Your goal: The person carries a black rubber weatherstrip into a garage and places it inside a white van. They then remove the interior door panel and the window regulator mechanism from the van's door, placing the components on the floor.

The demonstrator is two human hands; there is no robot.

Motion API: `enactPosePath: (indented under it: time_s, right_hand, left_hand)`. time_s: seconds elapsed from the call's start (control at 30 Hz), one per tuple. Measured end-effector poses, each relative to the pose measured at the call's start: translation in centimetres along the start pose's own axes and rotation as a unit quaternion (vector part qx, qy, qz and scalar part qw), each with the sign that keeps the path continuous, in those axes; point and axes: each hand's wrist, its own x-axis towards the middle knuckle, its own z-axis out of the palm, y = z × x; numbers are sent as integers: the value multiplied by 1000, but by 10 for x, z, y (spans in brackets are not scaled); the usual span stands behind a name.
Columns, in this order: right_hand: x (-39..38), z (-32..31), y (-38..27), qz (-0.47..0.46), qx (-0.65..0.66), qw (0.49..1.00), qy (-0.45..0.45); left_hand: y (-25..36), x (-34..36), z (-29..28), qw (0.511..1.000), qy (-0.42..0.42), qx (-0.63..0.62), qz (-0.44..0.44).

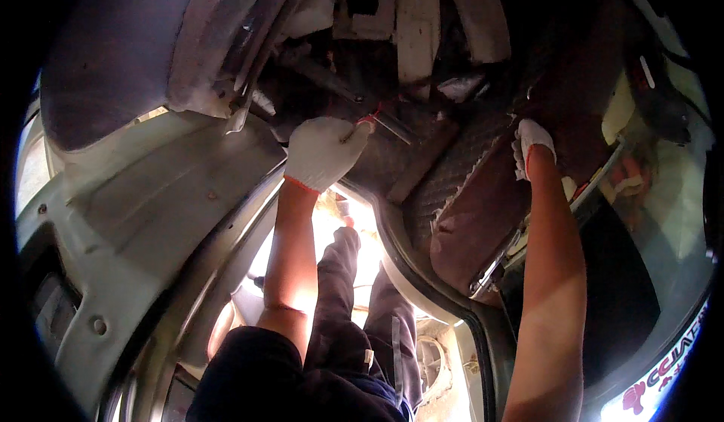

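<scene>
My left hand (324,149), in a white knit glove with an orange cuff, is closed in a pinch over the vehicle floor. At its fingertips is something small and red, beside a thin metal rod (394,129); whether the rod is in my grip is unclear. My right hand (537,147), gloved the same way, is closed at the frayed upper edge of a brown floor carpet (483,214). Its fingers curl inward and partly hide what they hold. Dark ribbed flooring (456,169) shows alongside the carpet's torn edge.
On the left stands a light-coloured door frame panel (151,203), below a dark seat-like panel (113,52). Pale blocky parts (417,33) lie at the far side. A curved door opening with a dark seal (400,248) runs beneath my arms. Glass with stickers (656,384) is at the lower right.
</scene>
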Motion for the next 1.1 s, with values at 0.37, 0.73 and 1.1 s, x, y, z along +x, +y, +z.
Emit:
enactPosePath:
  time_s: [0.37, 0.73, 1.1]
  right_hand:
    - [2, -2, 3, -2, -1, 1000, -12]
    - [5, -4, 2, -4, -14, 1000, -28]
    - [9, -5, 6, -10, -2, 998, -62]
  left_hand:
    - [16, -47, -33, 905, 236, -324, -139]
    - [37, -65, -95, 851, 452, -257, -77]
    - [71, -43, -148, 675, 423, -605, -11]
